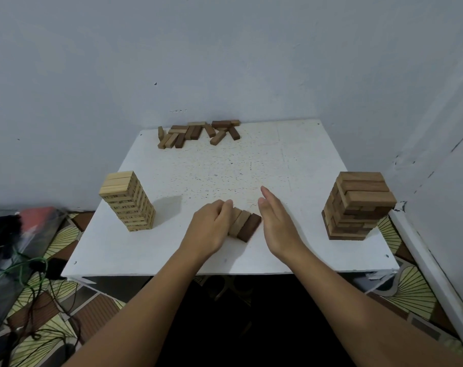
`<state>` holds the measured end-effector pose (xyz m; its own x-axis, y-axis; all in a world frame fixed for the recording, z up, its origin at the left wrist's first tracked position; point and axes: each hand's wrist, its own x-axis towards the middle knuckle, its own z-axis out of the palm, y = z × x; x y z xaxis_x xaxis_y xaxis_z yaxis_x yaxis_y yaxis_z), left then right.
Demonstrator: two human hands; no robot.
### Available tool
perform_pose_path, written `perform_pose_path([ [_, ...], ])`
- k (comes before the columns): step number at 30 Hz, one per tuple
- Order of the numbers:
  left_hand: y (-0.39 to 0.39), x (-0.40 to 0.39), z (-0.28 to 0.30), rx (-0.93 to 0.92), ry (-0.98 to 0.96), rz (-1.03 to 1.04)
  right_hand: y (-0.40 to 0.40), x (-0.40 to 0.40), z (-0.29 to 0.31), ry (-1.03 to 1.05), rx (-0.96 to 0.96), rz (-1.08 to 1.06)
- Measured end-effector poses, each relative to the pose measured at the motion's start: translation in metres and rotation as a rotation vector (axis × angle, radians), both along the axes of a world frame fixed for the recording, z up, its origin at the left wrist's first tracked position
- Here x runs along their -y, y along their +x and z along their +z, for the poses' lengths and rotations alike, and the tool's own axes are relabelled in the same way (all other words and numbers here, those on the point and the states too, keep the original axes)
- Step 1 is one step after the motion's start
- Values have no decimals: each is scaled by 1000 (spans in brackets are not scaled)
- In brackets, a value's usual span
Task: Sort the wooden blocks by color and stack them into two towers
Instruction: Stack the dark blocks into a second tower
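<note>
On the white table (pixel 291 160) a light-wood tower (pixel 128 200) stands at the left and a darker brown tower (pixel 357 205) at the right. Between my hands lies a row of three blocks (pixel 245 223) side by side: two light ones and a dark one on the right. My left hand (pixel 211 229) presses its curled fingers against the row's left side. To the right of the row, my right hand (pixel 275 218) is flat and open, fingers pointing away, just clear of the dark block. A loose pile of mixed blocks (pixel 198 133) lies at the table's far edge.
Grey walls close in behind and to the right of the table. A patterned floor (pixel 66 300) with green and dark cables lies to the left, along with a dark bag with a red part (pixel 36 218).
</note>
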<state>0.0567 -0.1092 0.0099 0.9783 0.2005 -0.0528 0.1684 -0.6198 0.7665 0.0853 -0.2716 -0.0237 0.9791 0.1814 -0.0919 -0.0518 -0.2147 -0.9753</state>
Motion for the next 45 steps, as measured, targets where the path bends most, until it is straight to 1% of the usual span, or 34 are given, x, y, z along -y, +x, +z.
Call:
perform_pose_path([
  [4, -5, -1, -6, -65, -17, 0, -1, -2, 3, 82, -24, -38],
  [9, -6, -6, -8, -64, -90, 22, -4, 2, 0, 115, -37, -28],
  [14, -4, -5, -5, -54, -65, -19, -3, -14, 3, 219, -86, -54],
  [23, 8, -8, -10, -80, -105, -42, 7, -21, 3, 225, -81, -58],
  [25, 7, -12, -12, -86, -109, -57, 9, -15, 1, 175, -55, -18],
  [26, 7, -15, -12, -86, -94, -77, 10, -10, 1, 116, -33, 10],
  [29, 9, -26, -8, -146, -20, -218, 18, 10, 5, -140, 45, 125],
  [31, 13, -34, -6, -216, 35, -332, 24, 23, 8, -323, 78, 253],
  [33, 20, -37, -1, -272, 94, -409, 27, 34, 11, -471, 55, 392],
  [34, 24, -38, 1, -284, 123, -428, 29, 39, 13, -510, 41, 438],
  [39, 36, -37, 1, -277, 196, -439, 33, 48, 18, -513, -11, 521],
  [45, 32, -38, -11, -193, 161, -394, 32, 47, 11, -512, 30, 493],
])
